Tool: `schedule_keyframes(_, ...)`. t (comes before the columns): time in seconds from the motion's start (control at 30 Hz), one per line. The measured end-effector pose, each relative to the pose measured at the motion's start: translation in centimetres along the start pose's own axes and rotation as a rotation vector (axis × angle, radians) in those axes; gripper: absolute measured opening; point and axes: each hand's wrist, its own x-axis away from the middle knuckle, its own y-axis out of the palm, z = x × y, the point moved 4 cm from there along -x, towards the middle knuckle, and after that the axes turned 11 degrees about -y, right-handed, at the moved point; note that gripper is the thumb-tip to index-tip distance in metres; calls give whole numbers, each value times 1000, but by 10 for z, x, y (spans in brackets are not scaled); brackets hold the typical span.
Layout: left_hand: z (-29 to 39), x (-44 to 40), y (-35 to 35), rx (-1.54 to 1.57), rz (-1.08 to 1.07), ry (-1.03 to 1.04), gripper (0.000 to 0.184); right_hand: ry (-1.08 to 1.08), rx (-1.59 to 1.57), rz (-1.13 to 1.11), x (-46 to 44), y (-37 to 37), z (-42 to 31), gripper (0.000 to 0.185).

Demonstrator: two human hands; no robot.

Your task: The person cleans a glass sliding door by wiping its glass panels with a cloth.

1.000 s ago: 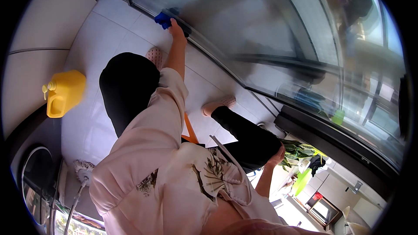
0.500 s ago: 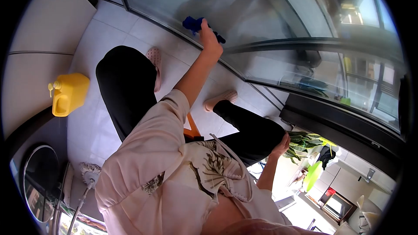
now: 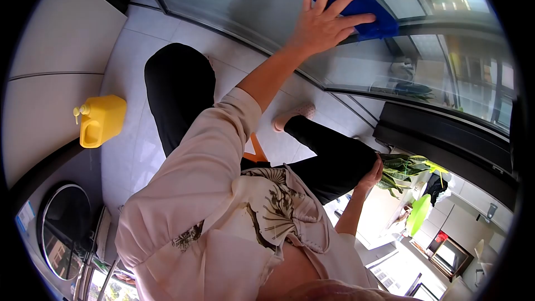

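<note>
My left hand (image 3: 329,19) presses a blue cloth (image 3: 356,8) against the glass panel (image 3: 239,0), its fingers spread over the cloth. The cloth lies spread out near the dark frame bar that crosses the glass. My right hand (image 3: 372,174) rests on my bent right knee, in black trousers (image 3: 340,167). Its fingers lie along the side of the knee and seem to hold nothing.
A yellow jug (image 3: 104,121) stands at the left on the tiled floor (image 3: 139,28). Behind it is a pale cabinet (image 3: 56,89). Something orange (image 3: 256,149) shows between my legs. Green leaves (image 3: 402,167) are at the right; a round dark door (image 3: 66,228) is lower left.
My left hand has moved up and to the right across the glass with the blue cloth, which was bunched and is now spread out. My right hand has stayed on the knee.
</note>
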Motion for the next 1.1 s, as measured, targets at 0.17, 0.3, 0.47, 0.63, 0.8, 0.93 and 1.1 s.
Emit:
schedule_keyframes(0.17, -40, 85, 13, 68, -101, -192, 43, 42, -31, -16, 0, -1, 4, 45)
schedule_keyframes(0.3, -60, 167, 25, 152, -189, -479, 59, 7, 66, -32, -2, 2, -10, 46)
schedule_keyframes(0.47, -66, 249, 41, 477, -219, -1240, 68, 73, 44, -59, -2, 10, -34, 46)
schedule_keyframes(0.63, -109, 334, 92, 1440, 89, -2291, 45, 35, 137, -63, -5, 10, -33, 43)
schedule_keyframes(0.8, -122, 351, 106, 1396, 155, -2534, 44, -88, 229, -104, -5, 0, -14, 43)
schedule_keyframes(0.93, -109, 349, 116, 1221, 175, -2695, 40, -233, 293, -107, 2, -2, -15, 40)
schedule_keyframes(1.1, -77, 302, 108, 1185, 350, -2636, 39, 26, 81, -15, 3, -2, -13, 40)
